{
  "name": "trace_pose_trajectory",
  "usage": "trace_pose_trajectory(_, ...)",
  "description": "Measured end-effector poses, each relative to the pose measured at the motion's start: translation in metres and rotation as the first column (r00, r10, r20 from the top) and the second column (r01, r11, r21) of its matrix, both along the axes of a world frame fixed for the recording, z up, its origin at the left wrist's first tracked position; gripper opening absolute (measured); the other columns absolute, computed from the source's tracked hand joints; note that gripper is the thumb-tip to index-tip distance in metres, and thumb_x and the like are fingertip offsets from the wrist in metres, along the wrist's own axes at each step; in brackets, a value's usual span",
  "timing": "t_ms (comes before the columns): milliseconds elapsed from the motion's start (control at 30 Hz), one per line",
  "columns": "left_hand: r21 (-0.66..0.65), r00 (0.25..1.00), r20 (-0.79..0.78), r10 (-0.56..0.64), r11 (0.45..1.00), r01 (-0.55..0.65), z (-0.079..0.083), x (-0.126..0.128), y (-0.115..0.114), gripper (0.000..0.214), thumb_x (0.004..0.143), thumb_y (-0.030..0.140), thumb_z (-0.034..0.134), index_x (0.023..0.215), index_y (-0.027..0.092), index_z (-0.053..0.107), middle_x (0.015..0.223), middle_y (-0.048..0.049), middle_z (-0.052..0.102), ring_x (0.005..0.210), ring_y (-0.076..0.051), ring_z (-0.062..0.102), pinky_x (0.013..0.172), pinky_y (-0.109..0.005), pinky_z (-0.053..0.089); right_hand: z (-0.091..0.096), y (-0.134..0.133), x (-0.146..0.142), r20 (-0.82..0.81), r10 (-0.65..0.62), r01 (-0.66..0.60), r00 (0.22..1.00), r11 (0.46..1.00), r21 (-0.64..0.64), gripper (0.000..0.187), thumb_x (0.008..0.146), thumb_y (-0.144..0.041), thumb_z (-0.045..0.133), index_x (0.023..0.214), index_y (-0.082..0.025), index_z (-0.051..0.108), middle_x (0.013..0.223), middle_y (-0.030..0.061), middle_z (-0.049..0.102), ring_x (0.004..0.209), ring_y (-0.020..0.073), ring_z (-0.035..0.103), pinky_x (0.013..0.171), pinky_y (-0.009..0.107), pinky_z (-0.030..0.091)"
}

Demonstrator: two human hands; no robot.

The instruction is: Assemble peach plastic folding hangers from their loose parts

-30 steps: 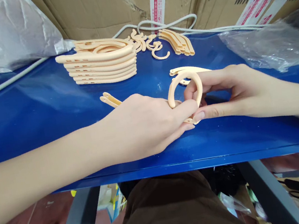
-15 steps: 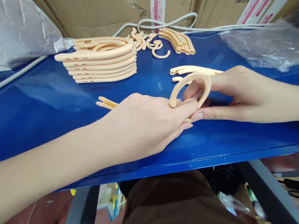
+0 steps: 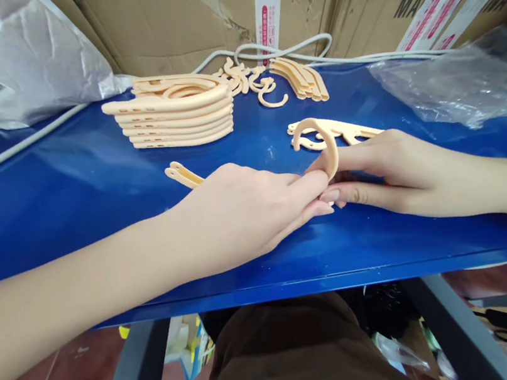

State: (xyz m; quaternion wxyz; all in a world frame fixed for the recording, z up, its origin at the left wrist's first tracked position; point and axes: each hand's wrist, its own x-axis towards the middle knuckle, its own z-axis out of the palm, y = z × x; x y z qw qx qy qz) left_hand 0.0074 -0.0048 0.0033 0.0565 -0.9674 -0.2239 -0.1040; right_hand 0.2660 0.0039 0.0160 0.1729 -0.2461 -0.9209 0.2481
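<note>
My left hand (image 3: 251, 209) is closed round a cream plastic hanger arm (image 3: 183, 174), whose forked end juts out on the left; the rest is hidden under the palm. At the fingertips of both hands stands a curved cream hanger hook (image 3: 332, 149), its open side turned left. My right hand (image 3: 399, 178) pinches around the base of this hook, thumb toward me. Where hook and arm come together is covered by fingers. Just behind the right hand, another hanger part (image 3: 344, 129) lies on the blue table (image 3: 271, 276).
A stack of folded hangers (image 3: 176, 119) stands at the back left. Loose hooks (image 3: 272, 95) and a pile of hanger arms (image 3: 301, 78) lie beside it. Behind are a white cable (image 3: 13, 146), cardboard boxes (image 3: 161, 19), a silver bag (image 3: 23, 53) and clear plastic (image 3: 461, 83).
The hook has turned between my fingers, from facing me broadly to a narrower view, and sits a little farther left. Both hands stay together; the view has tilted slightly.
</note>
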Motion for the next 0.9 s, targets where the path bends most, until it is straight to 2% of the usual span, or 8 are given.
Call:
trace_pose_trajectory(133, -0.014, 0.992, 0.114, -0.056, 0.998, 0.058, -0.003, -0.003, 0.002, 0.047, 0.127, 0.035, 0.032, 0.099, 0.02, 0.067, 0.081, 0.0002, 0.074, 0.068, -0.018, 0.068, 0.055, -0.032, 0.027, 0.0, 0.001, 0.0, -0.025, -0.021, 0.022, 0.999, 0.999, 0.034, 0.027, 0.115, -0.036, 0.066, 0.093, -0.02, 0.07, 0.077, -0.0026, 0.074, 0.066, 0.0108, 0.064, 0.064, 0.023, 0.047)
trace_pose_trajectory(267, -0.184, 0.989, 0.147, -0.008, 0.982, 0.036, -0.002, -0.004, 0.005, 0.043, 0.125, 0.033, 0.034, 0.098, 0.022, 0.066, 0.083, 0.0017, 0.075, 0.069, -0.017, 0.07, 0.059, -0.031, 0.033, -0.001, 0.001, 0.001, -0.022, -0.062, 0.063, 0.998, 0.997, 0.046, 0.024, 0.112, -0.038, 0.071, 0.094, -0.021, 0.071, 0.083, -0.0008, 0.076, 0.068, 0.0122, 0.063, 0.065, 0.026, 0.047)
trace_pose_trajectory(400, -0.309, 0.983, 0.178, 0.053, 0.951, 0.005, -0.002, -0.005, 0.009, 0.04, 0.122, 0.035, 0.037, 0.105, 0.023, 0.071, 0.091, 0.0006, 0.08, 0.075, -0.016, 0.072, 0.065, -0.028, 0.038, -0.003, 0.003, 0.001, -0.026, -0.065, 0.067, 0.998, 0.995, 0.075, 0.019, 0.111, -0.039, 0.069, 0.101, -0.023, 0.073, 0.1, 0.0032, 0.081, 0.086, 0.0183, 0.071, 0.08, 0.031, 0.054)
trace_pose_trajectory(533, -0.394, 0.964, 0.251, 0.084, 0.919, 0.022, -0.001, -0.005, 0.011, 0.035, 0.119, 0.033, 0.042, 0.102, 0.022, 0.07, 0.077, 0.0036, 0.07, 0.065, -0.013, 0.061, 0.064, -0.027, 0.036, -0.005, 0.005, 0.0, -0.035, -0.076, 0.079, 0.996, 0.994, 0.08, 0.015, 0.108, -0.041, 0.072, 0.114, -0.028, 0.078, 0.115, 0.0038, 0.086, 0.097, 0.0234, 0.078, 0.094, 0.04, 0.059)
trace_pose_trajectory(700, -0.536, 0.932, 0.332, 0.145, 0.842, 0.059, 0.006, -0.001, 0.009, 0.032, 0.115, 0.029, 0.048, 0.087, 0.022, 0.062, 0.066, 0.0073, 0.058, 0.06, -0.011, 0.053, 0.065, -0.026, 0.037, -0.005, 0.006, 0.0, -0.081, -0.101, 0.103, 0.992, 0.995, 0.013, 0.019, 0.108, -0.046, 0.076, 0.108, -0.028, 0.082, 0.11, 0.0017, 0.088, 0.092, 0.0228, 0.08, 0.09, 0.039, 0.06)
trace_pose_trajectory(900, -0.628, 0.89, 0.385, 0.243, 0.776, 0.06, 0.012, 0.004, 0.006, 0.031, 0.11, 0.028, 0.052, 0.081, 0.022, 0.061, 0.065, 0.0082, 0.054, 0.058, -0.009, 0.048, 0.063, -0.025, 0.038, -0.009, 0.006, 0.001, -0.133, -0.149, 0.142, 0.98, 0.988, -0.059, 0.021, 0.104, -0.043, 0.081, 0.11, -0.024, 0.085, 0.094, 0.0012, 0.087, 0.081, 0.0198, 0.079, 0.072, 0.03, 0.055)
